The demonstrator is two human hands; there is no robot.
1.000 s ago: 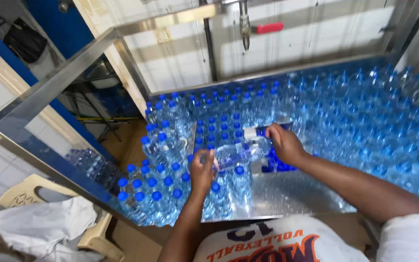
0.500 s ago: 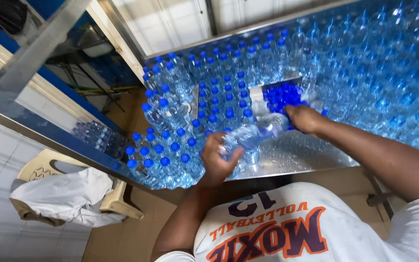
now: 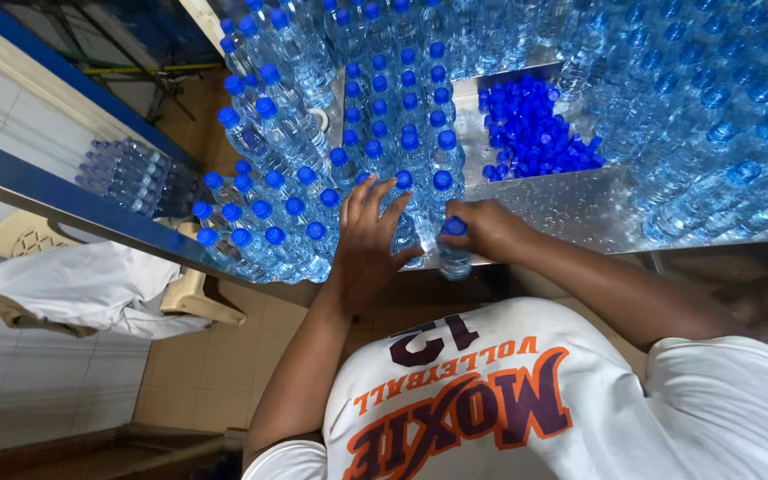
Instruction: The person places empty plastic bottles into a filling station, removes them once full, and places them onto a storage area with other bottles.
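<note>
**Upright Bottle Gripped at the Near Edge of a Crowded Steel Table**

A clear plastic water bottle [image 3: 453, 244] with a blue cap is held upright, its long axis vertical and the cap pointed up toward the camera, so that mostly the cap and shoulder are seen from above. It is placed at the near edge of the steel table [image 3: 580, 213], directly under the right hand [image 3: 482, 229] and just to the right of the left hand [image 3: 368, 236].

The right hand is closed around the top of the bottle, with the fingers curled over the neck beside the cap; the thumb side is hidden, so the exact grip on the far side cannot be told. The left hand is spread wide, fingers fanned and apart, and is laid flat against the sides and caps of the standing bottles [image 3: 286, 222] packed close in front of and to the left of it. Nothing is clasped by it; it is only pressed against them. The two hands are kept close together, nearly side by side, with a narrow gap between them.

Beyond the right hand, a heap of loose blue caps [image 3: 535, 133] is seen on a bare patch of the table, ringed by more upright bottles. Left of the left hand and below table level, a shrink-wrapped pack of bottles [image 3: 126, 178] and a plastic chair draped with white cloth [image 3: 91, 284] are visible.
</note>
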